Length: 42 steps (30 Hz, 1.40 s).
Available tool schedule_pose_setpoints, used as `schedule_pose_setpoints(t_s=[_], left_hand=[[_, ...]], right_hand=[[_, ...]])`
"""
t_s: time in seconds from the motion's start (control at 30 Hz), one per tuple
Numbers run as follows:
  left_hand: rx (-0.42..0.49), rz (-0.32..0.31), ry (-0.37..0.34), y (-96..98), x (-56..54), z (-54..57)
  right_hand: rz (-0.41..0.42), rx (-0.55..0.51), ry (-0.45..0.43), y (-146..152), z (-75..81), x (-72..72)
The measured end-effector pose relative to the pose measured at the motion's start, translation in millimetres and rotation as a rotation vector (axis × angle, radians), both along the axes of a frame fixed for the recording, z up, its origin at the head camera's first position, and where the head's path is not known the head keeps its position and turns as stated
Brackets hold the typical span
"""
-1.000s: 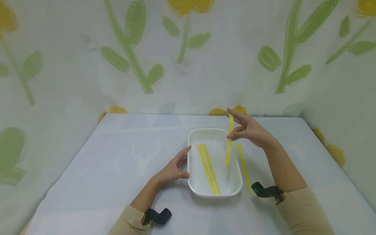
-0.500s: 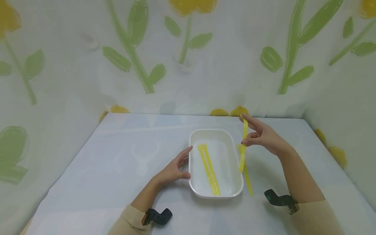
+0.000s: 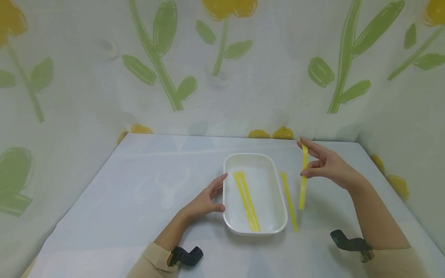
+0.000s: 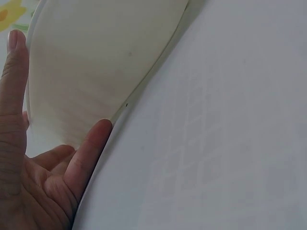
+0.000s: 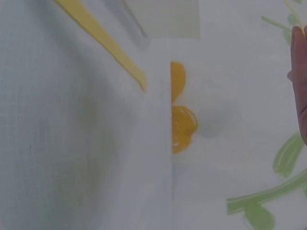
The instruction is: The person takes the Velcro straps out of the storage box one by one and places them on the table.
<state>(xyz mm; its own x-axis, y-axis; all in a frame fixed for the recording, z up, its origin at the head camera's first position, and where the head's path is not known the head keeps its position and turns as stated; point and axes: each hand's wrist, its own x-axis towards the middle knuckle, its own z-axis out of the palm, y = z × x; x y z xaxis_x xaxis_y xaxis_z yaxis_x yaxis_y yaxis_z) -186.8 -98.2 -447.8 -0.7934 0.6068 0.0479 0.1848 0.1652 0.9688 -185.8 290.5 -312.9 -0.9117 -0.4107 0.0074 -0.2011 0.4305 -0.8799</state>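
Observation:
My right hand [image 3: 328, 164] pinches a flat yellow strip [image 3: 303, 193] between thumb and fingers, hanging upright above the table to the right of the tray. In the right wrist view only the edge of that hand's fingers [image 5: 300, 86] shows. A white tray [image 3: 274, 181] stands at the middle of the table. Two more yellow strips [image 3: 247, 200] lie side by side in it. One yellow strip [image 3: 289, 200] rests on the table along the tray's right side. My left hand [image 3: 206, 199] touches the tray's left wall with extended fingers; the left wrist view shows them against the wall [image 4: 100, 62].
The table [image 3: 139, 193] has a pale, faintly patterned cover. Behind it and at both sides hang light walls [image 3: 264, 85] printed with green stems and yellow flowers. A black wrist camera [image 3: 187, 256] sits on the left wrist, another camera [image 3: 349, 241] on the right.
My right hand has moved to the right with the held yellow strip, from above the tray to beyond the strip on the table. The left hand and tray have stayed in place.

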Motion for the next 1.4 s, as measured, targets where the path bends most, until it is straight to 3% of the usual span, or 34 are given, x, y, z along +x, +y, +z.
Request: schedule_pose_setpoints(t_s=[0.33,0.83,1.17,1.4], left_hand=[[0.013,-0.011,-0.012,0.2,0.5,0.5],[0.008,-0.001,-0.012,1.8,-0.4,-0.1],[0.006,-0.001,-0.013,1.8,-2.1,-0.3],[0.015,-0.006,-0.022,1.7,-1.7,-0.8]], right_hand=[[-0.051,0.053,-0.077,12,-16.9,3.8],[-0.013,0.047,-0.093,25,-39.3,6.0],[0.002,0.073,-0.155,27,-60.7,3.3],[-0.047,0.137,-0.182,26,-74.7,1.4]])
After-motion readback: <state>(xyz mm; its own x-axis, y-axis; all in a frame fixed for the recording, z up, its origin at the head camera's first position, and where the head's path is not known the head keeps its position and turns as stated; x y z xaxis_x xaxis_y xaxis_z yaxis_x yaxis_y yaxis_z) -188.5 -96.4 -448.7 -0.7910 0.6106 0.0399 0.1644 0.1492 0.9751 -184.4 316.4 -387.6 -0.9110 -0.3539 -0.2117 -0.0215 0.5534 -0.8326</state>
